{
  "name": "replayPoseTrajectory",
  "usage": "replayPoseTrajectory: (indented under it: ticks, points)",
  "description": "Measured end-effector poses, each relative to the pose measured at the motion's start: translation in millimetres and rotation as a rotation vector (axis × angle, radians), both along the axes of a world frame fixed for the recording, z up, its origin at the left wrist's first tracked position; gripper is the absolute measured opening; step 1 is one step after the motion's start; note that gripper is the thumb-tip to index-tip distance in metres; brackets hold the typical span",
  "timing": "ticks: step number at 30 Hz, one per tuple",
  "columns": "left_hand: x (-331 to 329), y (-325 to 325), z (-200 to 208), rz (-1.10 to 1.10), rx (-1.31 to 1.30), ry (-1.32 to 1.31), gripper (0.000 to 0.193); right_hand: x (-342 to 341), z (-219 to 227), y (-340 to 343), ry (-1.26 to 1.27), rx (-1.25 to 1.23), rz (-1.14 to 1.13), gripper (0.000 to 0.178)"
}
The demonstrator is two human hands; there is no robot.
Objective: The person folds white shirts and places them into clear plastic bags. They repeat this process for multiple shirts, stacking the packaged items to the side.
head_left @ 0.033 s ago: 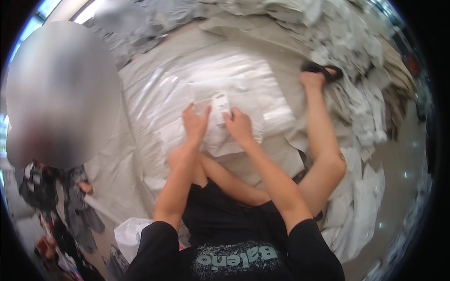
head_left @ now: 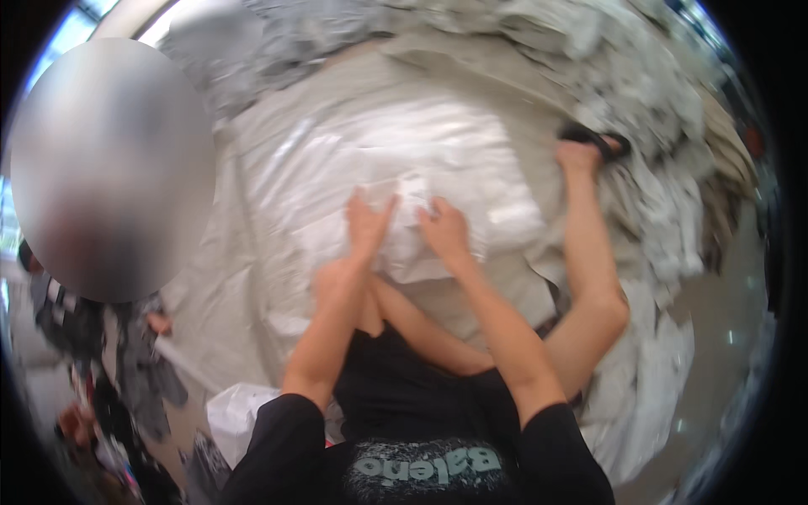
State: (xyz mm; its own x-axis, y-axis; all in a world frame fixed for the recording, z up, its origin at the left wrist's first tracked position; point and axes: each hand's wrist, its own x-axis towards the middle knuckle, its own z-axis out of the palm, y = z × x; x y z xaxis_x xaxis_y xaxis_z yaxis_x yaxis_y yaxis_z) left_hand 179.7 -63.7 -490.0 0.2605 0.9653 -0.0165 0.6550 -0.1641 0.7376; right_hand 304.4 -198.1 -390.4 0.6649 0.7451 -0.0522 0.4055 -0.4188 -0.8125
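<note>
My left hand (head_left: 369, 223) grips the left side of a small flat white packet (head_left: 412, 187), its thumb and fingers along the edge. My right hand (head_left: 446, 229) pinches the packet's lower right part, with thumb and index finger at a printed label end. Blur hides the print and the exact grip. Both hands are just above a wide, shiny heap of clear plastic bags (head_left: 505, 181), spread in front of my crossed leg.
A beige cloth (head_left: 215, 278) lies under the plastic. Heaped pale garments (head_left: 581, 50) ring the far and right sides. At left is a blurred person (head_left: 109, 168). My sandalled foot (head_left: 593, 143) rests at right. A white plastic bag (head_left: 236, 412) lies by my left elbow.
The whole view has shifted slightly, so things appear a little further right and lower. Both hands keep hold of the white packet, now more blurred.
</note>
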Motion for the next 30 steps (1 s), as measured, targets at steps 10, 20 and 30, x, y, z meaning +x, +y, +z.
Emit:
replayPoseTrajectory:
  ticks: [10, 20, 30]
  points:
    - [10.7, -11.8, 3.7, 0.033, -0.268, 0.018, 0.114, -2.6, -52.5, 6.7, -0.552, -0.008, 0.159, 0.036]
    - [18.4, -12.5, 3.8, 0.016, -0.355, -0.002, 0.131, 109.1, -93.4, -18.6, -0.057, -0.073, -0.147, 0.093]
    - [18.3, -11.9, -11.6, 0.037, -0.422, -0.18, 0.142, 130.0, -72.0, -23.5, 0.892, -0.034, -0.013, 0.076]
